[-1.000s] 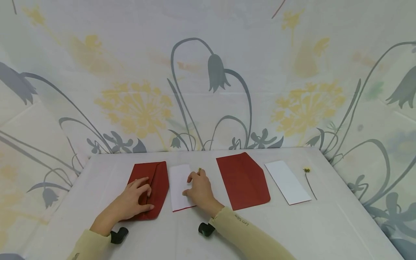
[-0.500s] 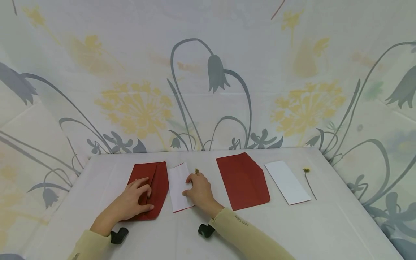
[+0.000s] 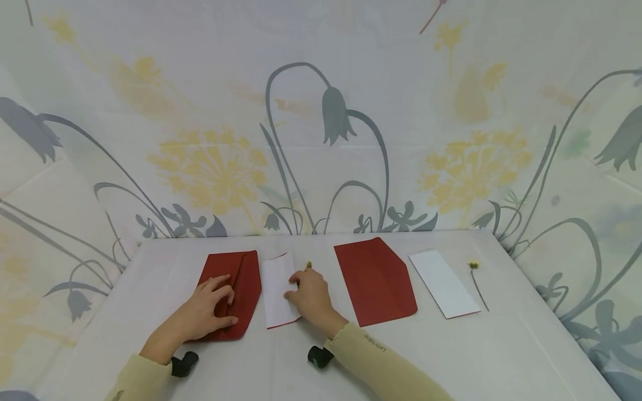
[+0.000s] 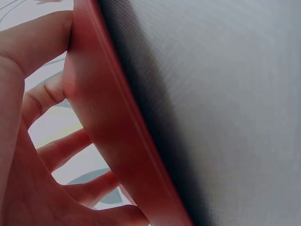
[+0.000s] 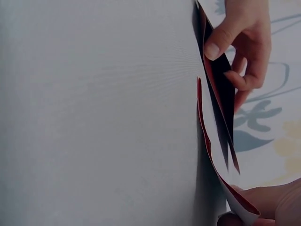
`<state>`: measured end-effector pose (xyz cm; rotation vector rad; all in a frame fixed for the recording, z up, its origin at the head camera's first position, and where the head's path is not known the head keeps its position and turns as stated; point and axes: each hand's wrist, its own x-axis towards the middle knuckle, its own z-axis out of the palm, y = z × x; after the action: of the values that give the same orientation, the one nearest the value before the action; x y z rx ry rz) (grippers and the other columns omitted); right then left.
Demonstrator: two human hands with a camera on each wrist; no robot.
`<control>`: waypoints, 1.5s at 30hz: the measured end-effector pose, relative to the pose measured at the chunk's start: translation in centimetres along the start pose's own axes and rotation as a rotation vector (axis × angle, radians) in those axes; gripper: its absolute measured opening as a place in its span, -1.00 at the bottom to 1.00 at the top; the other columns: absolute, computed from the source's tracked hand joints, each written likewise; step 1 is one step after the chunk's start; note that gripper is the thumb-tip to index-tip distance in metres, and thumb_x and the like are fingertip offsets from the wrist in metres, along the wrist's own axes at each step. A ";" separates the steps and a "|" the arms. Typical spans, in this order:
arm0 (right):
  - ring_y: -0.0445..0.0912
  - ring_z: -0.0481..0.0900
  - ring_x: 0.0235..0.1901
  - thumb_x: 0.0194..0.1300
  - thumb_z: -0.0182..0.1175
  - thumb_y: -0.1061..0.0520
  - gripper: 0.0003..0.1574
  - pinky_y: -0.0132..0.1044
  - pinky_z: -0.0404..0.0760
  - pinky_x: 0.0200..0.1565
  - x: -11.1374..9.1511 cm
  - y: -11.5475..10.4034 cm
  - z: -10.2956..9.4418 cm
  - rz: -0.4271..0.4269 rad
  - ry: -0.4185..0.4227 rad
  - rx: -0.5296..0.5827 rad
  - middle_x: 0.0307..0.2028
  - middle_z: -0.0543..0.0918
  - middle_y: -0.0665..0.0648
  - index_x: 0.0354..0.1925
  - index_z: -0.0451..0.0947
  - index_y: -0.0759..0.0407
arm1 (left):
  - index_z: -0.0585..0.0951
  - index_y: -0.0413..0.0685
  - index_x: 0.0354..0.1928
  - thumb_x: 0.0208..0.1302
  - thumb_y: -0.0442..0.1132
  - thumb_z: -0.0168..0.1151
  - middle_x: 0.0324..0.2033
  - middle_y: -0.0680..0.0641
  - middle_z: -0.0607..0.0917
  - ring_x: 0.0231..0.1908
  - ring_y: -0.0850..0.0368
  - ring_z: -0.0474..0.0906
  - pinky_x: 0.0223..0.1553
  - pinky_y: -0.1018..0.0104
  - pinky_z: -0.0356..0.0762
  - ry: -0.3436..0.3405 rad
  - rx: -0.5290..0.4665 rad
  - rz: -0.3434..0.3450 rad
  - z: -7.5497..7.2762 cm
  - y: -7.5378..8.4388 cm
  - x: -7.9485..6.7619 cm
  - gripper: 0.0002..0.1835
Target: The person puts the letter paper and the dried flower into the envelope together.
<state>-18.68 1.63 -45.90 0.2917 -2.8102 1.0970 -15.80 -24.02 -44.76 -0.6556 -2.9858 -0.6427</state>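
My left hand (image 3: 208, 309) rests on a red envelope (image 3: 251, 295) at the table's left, thumb and fingers touching its surface. In the left wrist view, the envelope's edge (image 4: 122, 127) crosses in front of the fingers. Beside it lies a white card (image 3: 277, 292) with red edges. My right hand (image 3: 312, 295) pinches the card's right side; in the right wrist view that end of the card (image 5: 242, 205) curls up from the table. A small yellow flower (image 3: 309, 265) shows just beyond the right fingers. Its stem is hidden, and whether the hand holds it I cannot tell.
Right of my right hand lies a second red envelope (image 3: 375, 284). Farther right are another white card (image 3: 443, 283) and a yellow flower (image 3: 473, 265) with a thin stem. A flower-print cloth (image 3: 321, 167) hangs behind the white table (image 3: 431, 356).
The card's right part has lifted and bends at its far edge, where red now shows. The flower by the right fingers shifted slightly left, then back. My left hand has stayed on the envelope.
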 end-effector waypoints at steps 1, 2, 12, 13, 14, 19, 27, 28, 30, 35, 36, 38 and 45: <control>-0.13 0.51 -0.34 -0.08 0.46 0.13 -0.68 -0.24 0.52 -0.27 0.0 0.0 -0.1 -0.003 0.002 0.002 -0.38 0.57 0.02 -0.29 0.65 0.18 | 0.37 0.20 -0.40 -0.07 -0.08 0.47 0.23 -0.31 0.32 0.19 -0.50 0.14 0.03 -0.38 0.25 -0.001 0.002 -0.003 0.0 0.0 0.0 -0.62; -0.13 0.51 -0.34 -0.07 0.45 0.13 -0.70 -0.24 0.52 -0.27 -0.1 0.0 -0.2 -0.007 0.005 0.005 -0.38 0.57 0.02 -0.30 0.65 0.18 | 0.37 0.20 -0.40 -0.07 -0.08 0.47 0.23 -0.30 0.32 0.19 -0.51 0.14 0.03 -0.38 0.26 -0.002 0.003 -0.005 0.0 0.0 0.0 -0.62; -0.20 0.40 -0.49 0.04 0.37 0.19 -0.86 -0.35 0.40 -0.43 0.0 -0.1 -1.1 -0.052 0.027 0.061 -0.53 0.48 -0.04 -0.39 0.59 0.11 | 0.37 0.20 -0.41 -0.07 -0.08 0.47 0.23 -0.30 0.32 0.19 -0.51 0.14 0.03 -0.37 0.25 -0.002 0.000 -0.012 -0.1 0.2 0.0 -0.62; -0.20 0.39 -0.49 0.04 0.37 0.19 -0.87 -0.35 0.40 -0.43 0.0 -0.1 -1.1 -0.055 0.028 0.062 -0.53 0.48 -0.04 -0.39 0.59 0.10 | 0.37 0.21 -0.41 -0.07 -0.08 0.47 0.23 -0.29 0.32 0.19 -0.51 0.13 0.03 -0.38 0.26 -0.002 0.000 -0.014 -0.1 0.2 0.0 -0.62; -0.21 0.39 -0.48 0.04 0.37 0.20 -0.87 -0.35 0.40 -0.42 0.0 -0.1 -1.1 -0.058 0.029 0.062 -0.52 0.48 -0.04 -0.39 0.59 0.10 | 0.37 0.21 -0.41 -0.07 -0.08 0.47 0.23 -0.29 0.32 0.19 -0.51 0.13 0.03 -0.38 0.26 -0.002 0.001 -0.014 -0.1 0.2 0.0 -0.62; -0.21 0.40 -0.47 0.10 0.34 0.15 -0.92 -0.38 0.41 -0.43 -0.1 -0.2 -1.2 -0.076 0.035 0.049 -0.50 0.48 -0.05 -0.41 0.60 0.09 | 0.38 0.21 -0.40 -0.07 -0.08 0.47 0.23 -0.29 0.31 0.20 -0.51 0.13 0.01 -0.37 0.27 -0.005 0.001 -0.020 0.0 0.1 -0.1 -0.62; -0.21 0.53 -0.42 0.17 0.23 0.17 -0.92 -0.42 0.48 -0.43 -0.2 -0.3 -1.7 -0.107 0.060 0.025 -0.45 0.57 -0.04 -0.38 0.67 0.11 | 0.37 0.21 -0.42 -0.07 -0.09 0.47 0.23 -0.30 0.31 0.20 -0.49 0.13 0.06 -0.36 0.23 -0.003 -0.008 -0.011 0.0 0.0 0.0 -0.62; -0.21 0.54 -0.42 0.16 0.22 0.18 -0.91 -0.43 0.49 -0.42 -0.3 -0.4 -1.8 -0.110 0.056 0.026 -0.44 0.58 -0.04 -0.37 0.67 0.12 | 0.37 0.21 -0.42 -0.07 -0.09 0.47 0.23 -0.30 0.31 0.20 -0.49 0.13 0.06 -0.36 0.23 -0.004 -0.008 -0.010 0.0 -0.1 0.0 -0.62; -0.20 0.54 -0.41 0.15 0.22 0.21 -0.91 -0.43 0.49 -0.42 -0.3 -0.5 -2.2 -0.109 0.041 0.025 -0.43 0.59 -0.04 -0.37 0.67 0.12 | 0.37 0.22 -0.41 -0.07 -0.08 0.47 0.24 -0.30 0.31 0.20 -0.49 0.13 0.06 -0.36 0.23 -0.007 -0.007 -0.012 0.0 -0.1 0.0 -0.62; -0.14 0.56 -0.32 0.16 0.24 0.22 -0.90 -0.37 0.51 -0.37 -0.2 -0.7 -3.0 -0.074 -0.025 0.037 -0.36 0.63 0.00 -0.31 0.66 0.13 | 0.38 0.21 -0.41 -0.06 -0.07 0.47 0.24 -0.30 0.30 0.20 -0.50 0.12 0.03 -0.36 0.27 -0.017 -0.005 -0.020 0.0 0.0 0.0 -0.63; -0.11 0.58 -0.25 0.16 0.24 0.22 -0.89 -0.36 0.53 -0.33 -0.2 -0.7 -3.1 -0.067 -0.039 0.043 -0.31 0.64 0.03 -0.29 0.66 0.14 | 0.38 0.21 -0.40 -0.06 -0.07 0.47 0.24 -0.30 0.30 0.20 -0.50 0.12 0.03 -0.36 0.27 -0.017 -0.004 -0.022 0.0 0.0 0.0 -0.63; -0.07 0.59 -0.14 0.15 0.26 0.23 -0.85 -0.33 0.56 -0.28 -0.1 -0.8 -3.3 -0.059 -0.063 0.053 -0.20 0.65 0.08 -0.24 0.65 0.16 | 0.38 0.21 -0.40 -0.06 -0.07 0.47 0.24 -0.30 0.30 0.20 -0.50 0.12 0.03 -0.35 0.29 -0.014 0.001 -0.020 0.0 0.0 0.1 -0.63; -0.15 0.62 -0.32 0.14 0.28 0.24 -0.74 -0.39 0.56 -0.36 0.1 -0.7 -3.4 -0.069 -0.094 0.062 -0.12 0.61 0.11 -0.14 0.63 0.19 | 0.38 0.22 -0.40 -0.06 -0.08 0.46 0.23 -0.29 0.31 0.20 -0.49 0.13 0.02 -0.34 0.30 -0.006 0.005 -0.016 0.1 -0.1 0.0 -0.63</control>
<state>-18.49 3.41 -42.89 0.4534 -2.8264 1.1871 -15.83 -24.07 -44.85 -0.6352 -2.9997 -0.6345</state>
